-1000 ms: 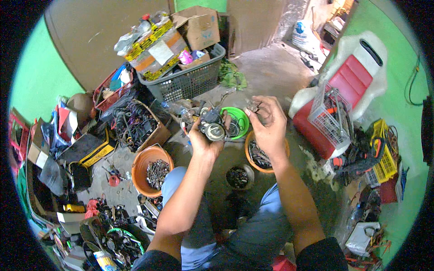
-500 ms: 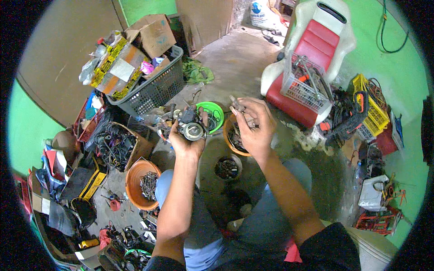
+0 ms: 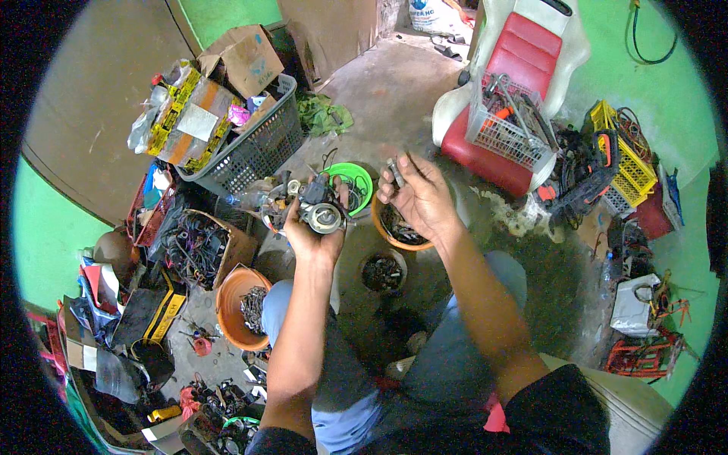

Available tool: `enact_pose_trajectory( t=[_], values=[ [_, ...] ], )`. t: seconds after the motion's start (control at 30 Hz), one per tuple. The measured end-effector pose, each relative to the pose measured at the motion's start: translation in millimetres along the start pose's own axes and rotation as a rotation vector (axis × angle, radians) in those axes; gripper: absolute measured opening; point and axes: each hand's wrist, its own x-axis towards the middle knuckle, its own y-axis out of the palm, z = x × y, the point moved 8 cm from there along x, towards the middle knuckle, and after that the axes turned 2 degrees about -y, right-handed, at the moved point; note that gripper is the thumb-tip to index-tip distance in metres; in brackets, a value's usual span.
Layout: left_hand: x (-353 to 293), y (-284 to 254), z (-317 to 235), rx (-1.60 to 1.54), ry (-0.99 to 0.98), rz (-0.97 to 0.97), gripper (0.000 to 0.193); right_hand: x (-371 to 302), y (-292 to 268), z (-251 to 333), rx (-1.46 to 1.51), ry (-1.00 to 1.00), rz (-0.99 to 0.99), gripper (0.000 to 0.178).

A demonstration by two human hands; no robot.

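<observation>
My left hand [image 3: 311, 243] is wrapped from below round a carburetor [image 3: 324, 218], a dark and silver metal body with a round bore turned up toward me. To its right my raised right hand [image 3: 426, 203] grips a small grey cylindrical metal part [image 3: 395, 173] in curled fingers; its exact kind is too small to make out. Behind the carburetor stands a bright green basin [image 3: 367, 176] with dark pieces in it. Beneath my right hand is an orange bucket [image 3: 377, 221] of metal parts, partly hidden by the hand.
A small pot [image 3: 403, 284] of dark bits stands between my knees. Left of my leg sits another orange bucket [image 3: 227, 299] with small metal pieces. A grey crate [image 3: 262, 148] piled with boxes is far left; a red and white seat [image 3: 497, 159] bearing a tool basket [image 3: 497, 136] is far right.
My right hand has turned, its fingers curling round the small metal part, which has shifted slightly lower. The left hand keeps the carburetor in nearly the same place. The view has tilted slightly.
</observation>
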Motion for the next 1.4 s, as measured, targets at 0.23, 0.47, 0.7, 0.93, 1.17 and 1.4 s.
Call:
enact_pose_trajectory(
  t=[0.23, 0.47, 0.7, 0.93, 1.17, 1.4],
  values=[
    [-2, -4, -2, 0.011, 0.014, -0.062, 0.043, -3, -3, 11, -0.15, 0.03, -0.06, 0.019],
    [-5, 1, -6, -0.03, -0.007, -0.001, 0.042, -9, 17, -12, 0.008, 0.169, 0.003, 0.018],
    [-9, 0, -20, 0.005, 0.026, 0.035, 0.039, -8, 47, -48, 0.094, 0.303, 0.107, 0.043],
    [-25, -3, -41, 0.062, 0.107, -0.058, 0.046, -6, 74, -73, 0.024, 0.307, 0.12, 0.038],
    [-37, -12, -80, 0.112, 0.149, 0.063, 0.045, -8, 99, -96, 0.057, 0.35, 0.196, 0.026],
    [-44, -7, -88, 0.107, 0.206, 0.007, 0.043, -4, 99, -86, -0.036, 0.303, 0.281, 0.021]
  ],
)
